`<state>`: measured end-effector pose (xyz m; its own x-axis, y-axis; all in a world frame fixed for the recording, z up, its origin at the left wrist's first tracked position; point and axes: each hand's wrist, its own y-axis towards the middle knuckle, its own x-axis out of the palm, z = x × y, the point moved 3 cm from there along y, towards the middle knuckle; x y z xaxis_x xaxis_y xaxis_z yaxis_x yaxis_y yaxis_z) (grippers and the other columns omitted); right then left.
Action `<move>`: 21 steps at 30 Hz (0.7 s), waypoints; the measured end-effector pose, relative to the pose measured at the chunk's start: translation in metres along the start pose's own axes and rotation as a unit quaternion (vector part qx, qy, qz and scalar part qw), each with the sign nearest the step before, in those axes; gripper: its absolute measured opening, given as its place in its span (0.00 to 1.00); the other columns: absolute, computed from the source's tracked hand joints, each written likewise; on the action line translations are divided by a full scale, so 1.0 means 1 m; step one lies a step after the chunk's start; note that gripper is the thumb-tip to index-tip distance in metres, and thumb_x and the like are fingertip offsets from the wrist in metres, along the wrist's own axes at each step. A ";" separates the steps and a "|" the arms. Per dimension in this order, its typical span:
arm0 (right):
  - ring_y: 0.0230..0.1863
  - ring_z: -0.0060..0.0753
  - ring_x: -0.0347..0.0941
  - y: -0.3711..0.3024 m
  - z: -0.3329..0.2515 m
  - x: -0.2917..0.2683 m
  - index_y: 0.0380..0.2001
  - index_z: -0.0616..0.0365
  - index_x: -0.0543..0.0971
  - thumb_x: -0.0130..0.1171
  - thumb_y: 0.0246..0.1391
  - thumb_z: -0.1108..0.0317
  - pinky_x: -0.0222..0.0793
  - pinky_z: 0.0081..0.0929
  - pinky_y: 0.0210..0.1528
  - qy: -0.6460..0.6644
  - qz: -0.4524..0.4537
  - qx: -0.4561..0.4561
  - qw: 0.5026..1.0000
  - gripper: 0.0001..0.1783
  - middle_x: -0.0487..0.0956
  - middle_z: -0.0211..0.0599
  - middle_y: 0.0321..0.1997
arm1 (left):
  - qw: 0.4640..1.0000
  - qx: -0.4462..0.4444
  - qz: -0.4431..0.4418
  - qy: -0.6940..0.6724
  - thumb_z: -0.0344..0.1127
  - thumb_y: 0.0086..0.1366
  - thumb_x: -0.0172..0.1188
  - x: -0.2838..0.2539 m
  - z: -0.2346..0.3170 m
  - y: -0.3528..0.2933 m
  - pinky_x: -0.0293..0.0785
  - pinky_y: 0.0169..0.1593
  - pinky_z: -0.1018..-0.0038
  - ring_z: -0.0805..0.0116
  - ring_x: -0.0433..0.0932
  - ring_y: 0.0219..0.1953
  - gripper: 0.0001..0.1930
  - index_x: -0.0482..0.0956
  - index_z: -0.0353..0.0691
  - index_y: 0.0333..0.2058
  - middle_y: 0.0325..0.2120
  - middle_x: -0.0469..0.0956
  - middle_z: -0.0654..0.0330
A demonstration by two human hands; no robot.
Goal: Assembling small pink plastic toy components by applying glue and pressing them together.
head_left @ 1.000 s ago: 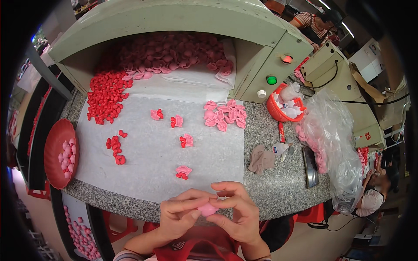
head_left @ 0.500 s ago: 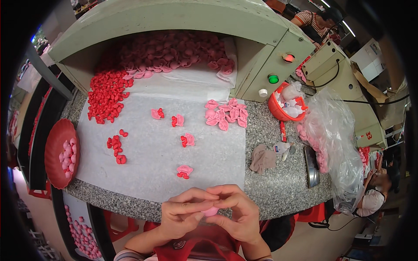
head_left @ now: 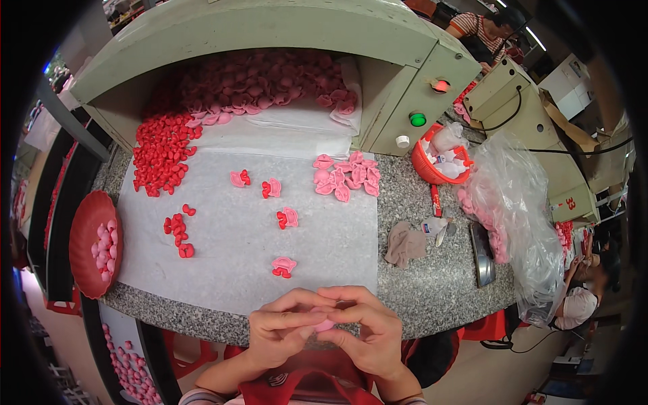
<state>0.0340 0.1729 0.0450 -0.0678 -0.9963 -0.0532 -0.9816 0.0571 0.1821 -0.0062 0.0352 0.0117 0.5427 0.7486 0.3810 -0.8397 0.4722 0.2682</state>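
Observation:
Close to my body, beyond the table's front edge, my left hand (head_left: 283, 329) and my right hand (head_left: 365, 327) pinch a small rounded pink piece (head_left: 325, 325) between their fingertips. My fingers cover most of it, so its full shape is hidden. Just ahead, a pink piece with a red bow-like part (head_left: 283, 266) lies on white paper (head_left: 216, 270). Farther off sit several similar pairs, such as this pink-and-red piece (head_left: 287, 217). A small group of loose red pieces (head_left: 177, 229) lies to the left, and a cluster of loose pink pieces (head_left: 347, 177) to the right.
A pale green box-like machine (head_left: 388, 121) stands at the back, with heaped pink pieces (head_left: 270, 81) and red pieces (head_left: 158, 152) in its opening. At left is a red bowl (head_left: 82, 236). Rightward are an orange basket (head_left: 425, 169), a cloth (head_left: 406, 244), a phone (head_left: 482, 256) and a plastic bag (head_left: 526, 223).
My fingers have shifted slightly around the pink piece, which both hands still hold. The whole view has moved a little; the pieces on the paper keep their arrangement.

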 end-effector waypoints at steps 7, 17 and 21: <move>0.45 0.36 0.73 0.002 0.000 0.003 0.31 0.64 0.76 0.65 0.36 0.81 0.70 0.27 0.44 -0.008 0.020 -0.006 1.000 0.14 0.72 0.51 0.47 | 0.999 -0.013 0.022 -0.029 0.27 0.57 0.55 -0.001 -0.006 -0.001 0.68 0.49 0.63 0.55 0.73 0.43 0.10 0.79 0.37 0.39 0.39 0.73 0.43; 0.43 0.35 0.73 0.006 0.000 -0.001 0.31 0.63 0.77 0.66 0.36 0.79 0.70 0.24 0.42 -0.057 0.011 -0.005 0.998 0.14 0.74 0.48 0.45 | 0.998 -0.062 0.017 -0.026 0.23 0.56 0.55 -0.004 -0.007 0.000 0.67 0.50 0.62 0.54 0.73 0.44 0.11 0.77 0.33 0.40 0.40 0.72 0.43; 0.42 0.35 0.74 0.006 -0.002 0.000 0.31 0.63 0.77 0.67 0.35 0.78 0.70 0.25 0.42 -0.074 0.020 -0.015 0.997 0.15 0.75 0.48 0.44 | 0.997 -0.054 0.019 -0.051 0.24 0.57 0.55 -0.003 -0.009 -0.002 0.68 0.50 0.61 0.53 0.72 0.44 0.11 0.77 0.33 0.40 0.40 0.72 0.42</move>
<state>0.0288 0.1727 0.0484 -0.1345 -0.9727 -0.1892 -0.9718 0.0922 0.2169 -0.0067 0.0365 0.0021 0.5047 0.7185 0.4785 -0.8542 0.4957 0.1567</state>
